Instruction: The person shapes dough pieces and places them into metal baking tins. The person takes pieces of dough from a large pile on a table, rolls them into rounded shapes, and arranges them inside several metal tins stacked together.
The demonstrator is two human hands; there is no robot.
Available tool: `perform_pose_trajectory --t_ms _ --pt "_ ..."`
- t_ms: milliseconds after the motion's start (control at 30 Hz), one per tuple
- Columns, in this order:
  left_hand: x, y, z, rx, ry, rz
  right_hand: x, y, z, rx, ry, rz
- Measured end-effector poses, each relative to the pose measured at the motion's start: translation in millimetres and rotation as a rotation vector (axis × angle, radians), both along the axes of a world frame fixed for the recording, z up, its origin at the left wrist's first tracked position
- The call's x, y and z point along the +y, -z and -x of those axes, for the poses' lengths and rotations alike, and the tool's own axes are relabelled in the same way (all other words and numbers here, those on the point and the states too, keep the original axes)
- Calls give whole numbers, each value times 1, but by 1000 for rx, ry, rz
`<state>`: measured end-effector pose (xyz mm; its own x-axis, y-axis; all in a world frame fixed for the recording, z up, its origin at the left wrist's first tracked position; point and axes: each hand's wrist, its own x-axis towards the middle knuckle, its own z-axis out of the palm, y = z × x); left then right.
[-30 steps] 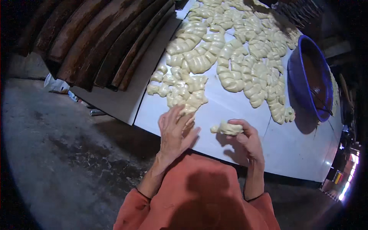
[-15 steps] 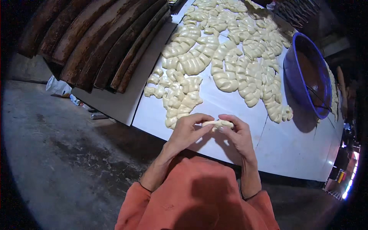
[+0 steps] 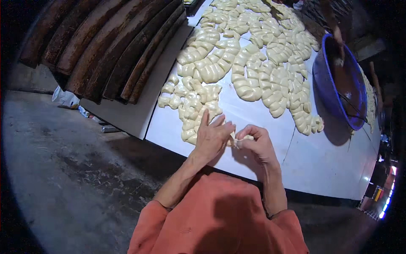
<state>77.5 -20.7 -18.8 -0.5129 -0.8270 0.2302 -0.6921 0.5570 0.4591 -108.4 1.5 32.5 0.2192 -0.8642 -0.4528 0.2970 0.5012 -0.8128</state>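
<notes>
My left hand (image 3: 213, 133) is over the lower end of a sheet of glossy, pale, cut dough (image 3: 192, 95), fingers apart and partly bent. Just to its right, my right hand (image 3: 256, 144) pinches a small piece of dough (image 3: 247, 137) above the white table (image 3: 313, 169). Larger spreads of the same dough (image 3: 270, 84) cover the table beyond my hands. Whether my left thumb touches the pinched piece is unclear.
A purple basin (image 3: 322, 86) with brown contents and a dark stick stands at the right. Another person's hand (image 3: 337, 36) reaches into it from above. Dark, rusty curved troughs (image 3: 89, 51) lie at the upper left. Concrete floor (image 3: 63, 169) shows at the lower left.
My hands came together on the small piece; now my left fingers have spread forward over the dough while my right still pinches it. The other person's hand has appeared over the basin.
</notes>
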Motion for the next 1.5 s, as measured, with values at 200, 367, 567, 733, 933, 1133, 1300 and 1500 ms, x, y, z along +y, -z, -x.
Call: perform_pose_trajectory --t_ms 200,367,567,733,933,1133,1300,1500 --pt "1 11 0 -117 -2 -51 -6 -22 14 -166 191 -40" --pt "-13 -33 7 239 -48 -320 -11 7 22 -289 270 -55" --pt "-21 -52 36 662 -223 -856 -10 2 25 103 243 -94" --pt "-27 -33 56 678 -93 -981 -4 24 42 378 462 263" --pt "-29 -44 133 1020 215 -302 1 -7 59 -178 483 247" --pt "-22 -29 212 1184 234 -477 -5 -45 109 -502 586 256" --pt "-28 -31 219 1100 353 -906 -53 -59 211 126 815 603" --pt "-53 -54 174 644 155 -1049 -108 -50 356 899 432 320"
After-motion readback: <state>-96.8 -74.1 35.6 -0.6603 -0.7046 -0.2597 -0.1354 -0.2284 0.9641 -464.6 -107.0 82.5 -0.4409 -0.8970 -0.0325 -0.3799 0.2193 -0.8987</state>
